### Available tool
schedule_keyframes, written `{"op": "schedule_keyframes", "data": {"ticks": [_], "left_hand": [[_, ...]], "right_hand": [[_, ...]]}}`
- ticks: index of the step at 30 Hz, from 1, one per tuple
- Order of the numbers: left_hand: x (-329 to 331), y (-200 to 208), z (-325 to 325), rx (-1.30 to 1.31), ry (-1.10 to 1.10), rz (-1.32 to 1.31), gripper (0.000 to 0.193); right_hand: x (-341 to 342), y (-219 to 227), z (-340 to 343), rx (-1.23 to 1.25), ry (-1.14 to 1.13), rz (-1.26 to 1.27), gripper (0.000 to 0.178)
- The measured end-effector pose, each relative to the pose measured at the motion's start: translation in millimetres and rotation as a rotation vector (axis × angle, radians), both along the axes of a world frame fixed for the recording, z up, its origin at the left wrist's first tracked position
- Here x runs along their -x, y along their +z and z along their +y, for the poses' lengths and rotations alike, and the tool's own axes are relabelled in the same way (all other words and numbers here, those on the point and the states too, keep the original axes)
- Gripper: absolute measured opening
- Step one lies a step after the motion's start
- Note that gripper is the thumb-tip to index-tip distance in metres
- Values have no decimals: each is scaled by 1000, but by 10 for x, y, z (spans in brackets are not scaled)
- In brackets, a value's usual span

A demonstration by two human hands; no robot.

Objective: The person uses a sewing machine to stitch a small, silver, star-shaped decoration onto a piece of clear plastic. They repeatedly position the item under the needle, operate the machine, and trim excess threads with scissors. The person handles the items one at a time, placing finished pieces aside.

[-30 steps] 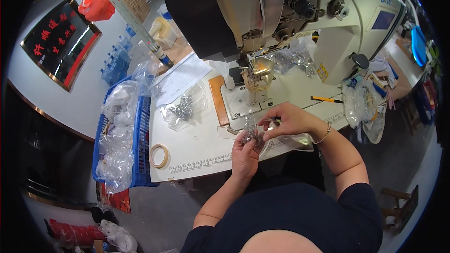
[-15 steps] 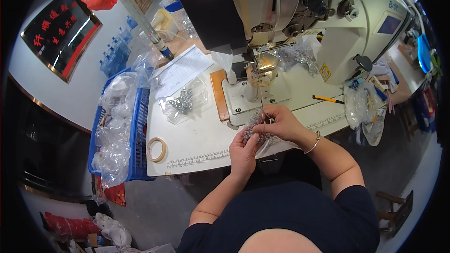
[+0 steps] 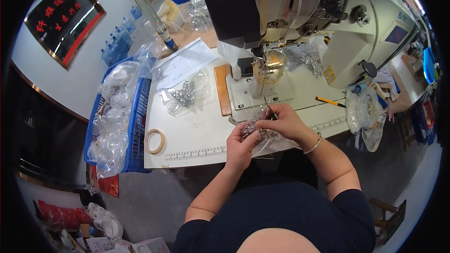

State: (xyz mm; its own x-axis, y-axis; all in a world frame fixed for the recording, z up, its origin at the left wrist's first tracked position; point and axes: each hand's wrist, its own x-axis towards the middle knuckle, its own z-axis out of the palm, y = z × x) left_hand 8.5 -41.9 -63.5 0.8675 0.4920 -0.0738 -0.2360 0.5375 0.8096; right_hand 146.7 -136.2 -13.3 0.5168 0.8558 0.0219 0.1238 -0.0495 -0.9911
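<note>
At the front edge of the sewing machine table, both hands meet over a clear plastic bag (image 3: 262, 131) of small silvery pieces. My left hand (image 3: 241, 147) is closed around its left side, thumb on top. Just to the right, my right hand (image 3: 287, 124), with a bracelet at the wrist, is closed with fingers pinched on a small pointed metal tool (image 3: 270, 111), perhaps thread snips; its lower part is hidden. Directly beyond the hands is the sewing machine (image 3: 269, 68), its presser foot area above a pale metal plate (image 3: 243, 96).
Left on the table lie another clear bag of silvery pieces (image 3: 185, 94), a paper sheet (image 3: 187, 65) and a tape roll (image 3: 154, 141). A blue basket (image 3: 140, 126) of plastic bags adjoins the left edge. To the right are an orange pen (image 3: 330, 101) and plastic bags (image 3: 363, 107).
The whole view has shifted a little. Both hands stay at the bag; the fingers have moved slightly, and the metal tool in my right hand now points more upward.
</note>
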Motion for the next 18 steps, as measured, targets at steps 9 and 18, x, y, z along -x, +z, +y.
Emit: {"op": "schedule_keyframes", "data": {"ticks": [9,18], "left_hand": [[129,143,28,349,-187,-214,50],[148,94,65,172,-77,-120,45]], "right_hand": [[-162,91,19,79,109,-51,17],[-161,52,20,77,117,-18,16]]}}
